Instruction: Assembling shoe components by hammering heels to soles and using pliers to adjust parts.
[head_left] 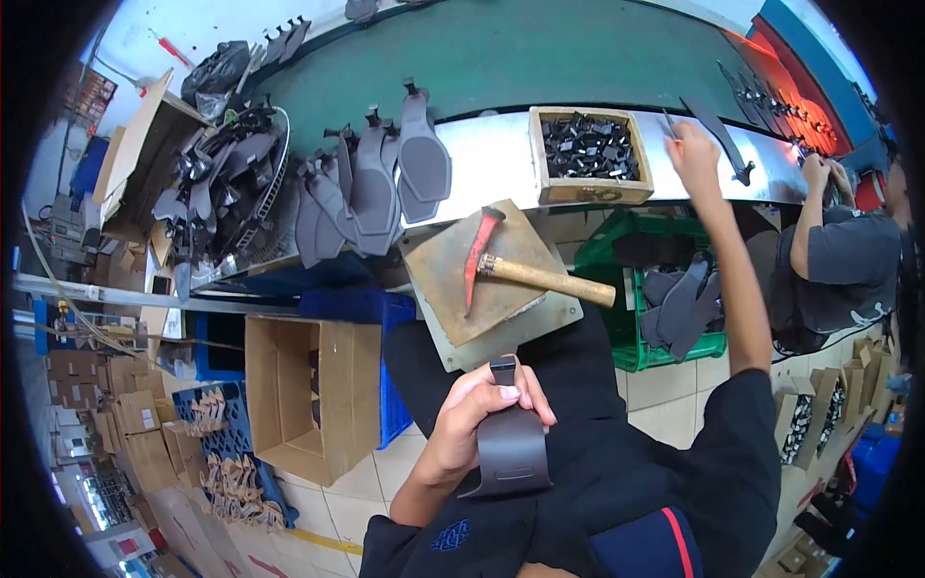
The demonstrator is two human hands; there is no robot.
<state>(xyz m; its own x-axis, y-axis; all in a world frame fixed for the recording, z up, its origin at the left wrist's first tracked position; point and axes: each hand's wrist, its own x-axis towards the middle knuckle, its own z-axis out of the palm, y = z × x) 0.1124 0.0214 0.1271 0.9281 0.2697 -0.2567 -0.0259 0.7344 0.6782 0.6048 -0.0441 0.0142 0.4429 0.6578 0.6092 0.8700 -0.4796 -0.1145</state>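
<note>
Left hand point(466, 412) close in, fingers point(537, 397) curled, right hand point(693, 156) stretched forward

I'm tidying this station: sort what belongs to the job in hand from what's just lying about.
Likely in the job:
dark sole piece in the left hand
red-headed hammer on the board
wooden box of small black pieces

Seemingly just lying about:
black bag
beige shoe parts

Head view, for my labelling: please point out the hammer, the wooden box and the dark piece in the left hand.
Hammer point(528, 274): head view, on its wooden handle.
Wooden box point(570, 194): head view, on its front wall.
Dark piece point(512, 447): head view, on its broad, curved part.
</note>
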